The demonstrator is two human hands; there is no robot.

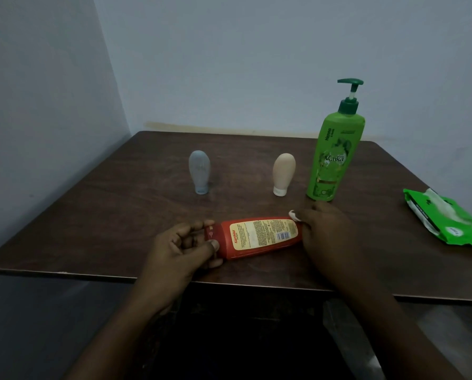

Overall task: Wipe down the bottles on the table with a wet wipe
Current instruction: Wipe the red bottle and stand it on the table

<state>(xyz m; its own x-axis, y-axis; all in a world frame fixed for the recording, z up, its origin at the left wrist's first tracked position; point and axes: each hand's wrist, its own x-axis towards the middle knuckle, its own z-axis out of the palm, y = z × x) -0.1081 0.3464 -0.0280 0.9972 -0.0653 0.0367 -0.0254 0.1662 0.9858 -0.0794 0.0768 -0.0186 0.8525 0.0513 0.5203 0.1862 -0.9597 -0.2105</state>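
Here's the red bottle [259, 237] lying on its side near the front edge of the dark wooden table [92, 215], label facing up, cap end pointing to nine o'clock. The left hand [180, 248] has its fingers and thumb curled round that cap end, holding it. Over at the three o'clock end, the right hand [325, 231] covers the bottle's base, and a bit of white wet wipe [293, 215] peeks out from under the fingers; the light is dim, so it looks like the hand grips the wipe against the bottle, though the fingers themselves are hidden.

Further back, at twelve o'clock from the red bottle, a peach squeeze bottle [283, 172] stands on its cap. At eleven o'clock, a pale blue squeeze bottle [199, 171] does likewise. A tall green pump bottle [336, 149] stands upright at one o'clock, just behind the right hand. Well apart at three o'clock, a green wipes packet [448, 218] lies open near the table's right edge.
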